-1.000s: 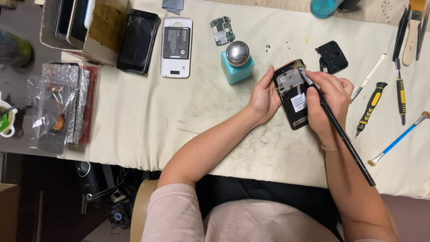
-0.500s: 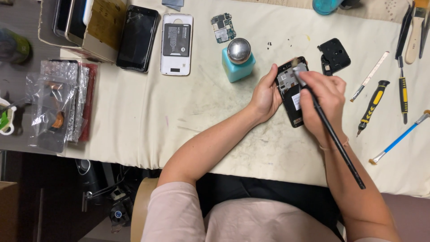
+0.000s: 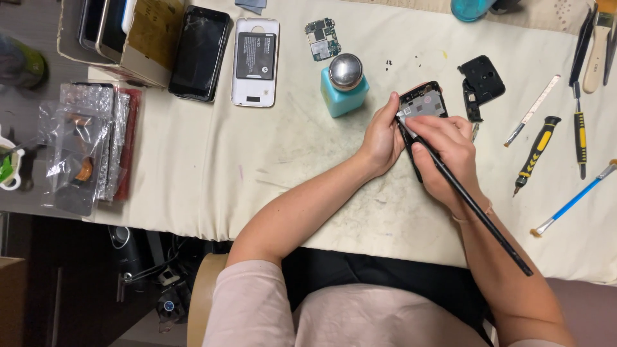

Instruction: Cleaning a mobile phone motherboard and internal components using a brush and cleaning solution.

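Opened phone is gripped by left hand beside teal dispenser bottle; black spudger is clamped in right hand.

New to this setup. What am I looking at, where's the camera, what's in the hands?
There is no machine: a person works with bare hands, filmed by one camera on their head looking down at a cloth-covered table. The left hand steadies an opened phone with its insides showing. The right hand holds a long black rod, its tip at the phone. Nearby lie a teal dispenser bottle, a small circuit board, a white phone back with battery, a black phone, a black plastic cover and a yellow-and-black screwdriver.
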